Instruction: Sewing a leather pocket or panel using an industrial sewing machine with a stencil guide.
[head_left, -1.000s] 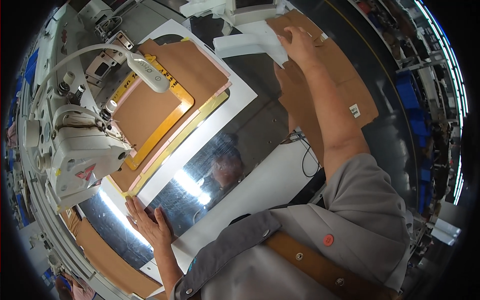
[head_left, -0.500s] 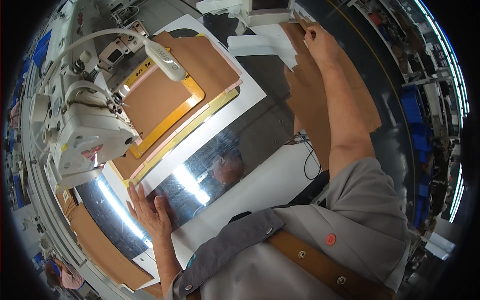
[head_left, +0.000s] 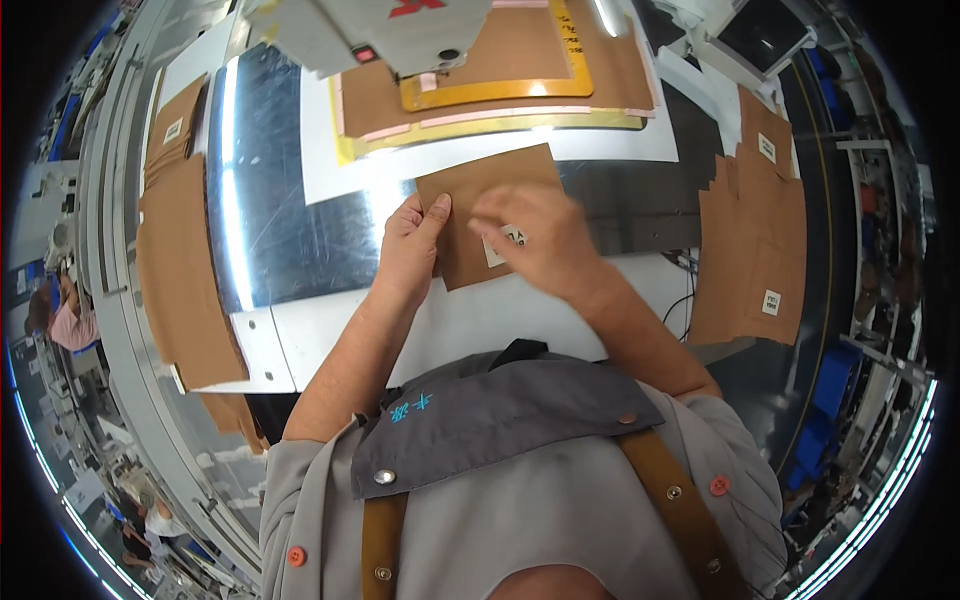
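A brown fabric piece (head_left: 500, 172) is held up over the near edge of the metal work surface. My left hand (head_left: 408, 248) pinches its left edge, thumb on top and fingers behind. My right hand (head_left: 545, 235) is over the piece, fingers curled beside a small white label (head_left: 496, 254) on it. Motion blurs those fingertips, so whether they grip the label or cloth is unclear. Beyond the piece, a yellow-edged template (head_left: 480, 122) with pink strips and an orange frame (head_left: 500, 98) lies on a white sheet (head_left: 320, 170).
A white sewing machine head (head_left: 400, 35) overhangs the template at the far side. Brown fabric pieces lie at the left (head_left: 175, 260) and, with white labels, at the right (head_left: 730, 260). A dark screen (head_left: 765, 35) stands at the far right. Black cables (head_left: 683, 262) hang near the right edge.
My right hand has come back from the right-hand fabric pile to the middle. My left hand has left the template's corner and now holds a brown fabric piece. The view has turned.
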